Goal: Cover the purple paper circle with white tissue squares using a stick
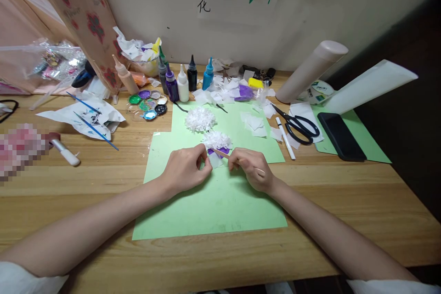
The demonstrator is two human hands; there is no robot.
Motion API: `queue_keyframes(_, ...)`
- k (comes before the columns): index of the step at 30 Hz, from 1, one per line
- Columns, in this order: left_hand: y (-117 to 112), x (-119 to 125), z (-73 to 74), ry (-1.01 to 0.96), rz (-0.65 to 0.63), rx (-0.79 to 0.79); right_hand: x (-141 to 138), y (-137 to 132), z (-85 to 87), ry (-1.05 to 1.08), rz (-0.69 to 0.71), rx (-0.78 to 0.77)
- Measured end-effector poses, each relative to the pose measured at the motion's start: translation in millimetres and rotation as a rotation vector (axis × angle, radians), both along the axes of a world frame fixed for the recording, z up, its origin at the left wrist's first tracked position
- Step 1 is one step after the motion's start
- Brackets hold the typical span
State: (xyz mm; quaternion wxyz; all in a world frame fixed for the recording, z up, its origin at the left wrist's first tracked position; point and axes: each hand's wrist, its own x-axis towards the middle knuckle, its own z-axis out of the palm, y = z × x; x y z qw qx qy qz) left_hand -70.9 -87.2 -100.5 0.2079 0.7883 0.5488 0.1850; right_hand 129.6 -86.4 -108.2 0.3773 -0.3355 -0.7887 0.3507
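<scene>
My left hand [186, 167] rests on the green paper sheet [213, 202] with its fingers pinched on a small white paper piece [215, 161]. My right hand [251, 167] is closed around a thin wooden stick [220, 153] whose tip points left, onto that piece. Just beyond my fingers lies a small white tissue flower [216, 139] with a purple patch [222, 150] under it. A bigger white tissue flower [200, 119] sits farther back on the sheet.
Paint bottles [182, 83] and a paint palette [149, 102] stand at the back. Black scissors [299, 125], a white pen [285, 138] and a black phone [341, 136] lie to the right. Brushes on stained paper [90, 117] lie to the left. White paper scraps [255, 123] are scattered about.
</scene>
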Motion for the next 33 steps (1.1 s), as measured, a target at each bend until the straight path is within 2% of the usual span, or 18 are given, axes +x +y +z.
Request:
queue_keyframes(8, 4.2, -0.7, 0.1, -0.009, 0.094, -0.004, 0.7, -2.4, -0.6, 0.027, -0.081, -0.114)
queue_keyframes(10, 5.4, -0.3, 0.9, -0.014, 0.115, -0.005, 1.2, -4.9, 0.7, 0.041, -0.089, -0.036)
queue_keyframes(12, 6.4, 0.2, 1.5, -0.016, 0.127, -0.002, 1.4, -7.7, 2.6, 0.07, -0.073, 0.105)
queue_keyframes(15, 7.3, 0.6, 1.4, -0.024, 0.128, 0.004, 0.4, -10.4, 4.7, 0.037, 0.029, 0.284)
queue_keyframes(19, 7.9, 0.1, 0.4, -0.041, 0.128, 0.008, -2.8, -8.9, 4.2, -0.103, 0.097, 0.349)
queue_keyframes(30, 8.8, -0.1, 1.9, -0.038, 0.131, -0.038, -9.5, -1.5, 2.8, -0.156, 0.028, 0.281)
queue_keyframes(33, 8.9, 0.0, 2.3, -0.028, 0.13, -0.039, -18.2, 1.3, 11.6, -0.13, -0.062, 0.165)
